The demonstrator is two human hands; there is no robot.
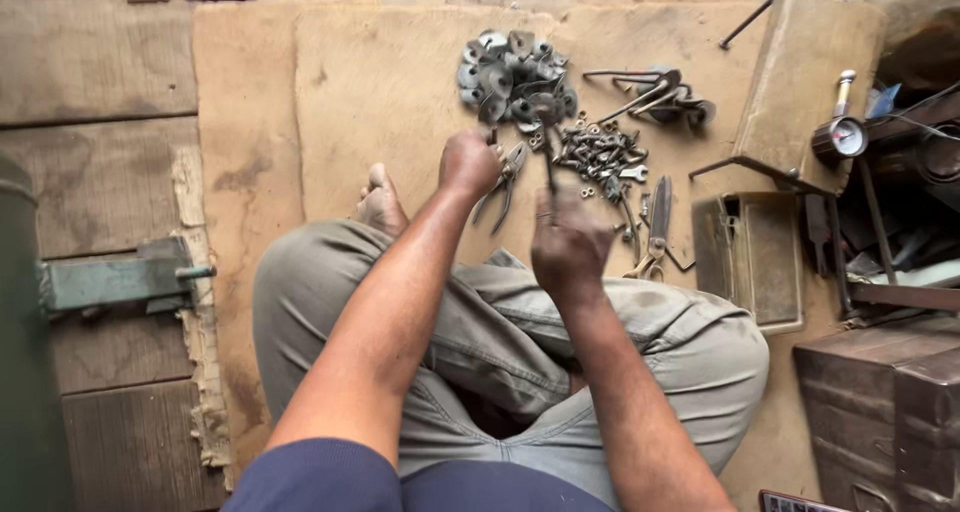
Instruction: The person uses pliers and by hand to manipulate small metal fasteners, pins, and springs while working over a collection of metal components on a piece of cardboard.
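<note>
I sit cross-legged on a sheet of cardboard (350, 82). My left hand (470, 162) is closed on a small dark metal part at the near edge of a pile of grey metal discs (512, 72). My right hand (568, 244) is closed around a thin dark tool whose shaft (549, 152) points up toward that part. Pliers (505, 177) lie on the cardboard between my hands. A heap of small nuts and bolts (598, 150) lies just right of the shaft.
Spanners (655, 94) lie at the back right, scissors (655, 222) beside my right hand. A small open metal box (750, 257), a pressure gauge (845, 132), a rusty chest (885, 402) and clutter stand at the right. A green bracket (110, 280) sits at the left on wooden planks.
</note>
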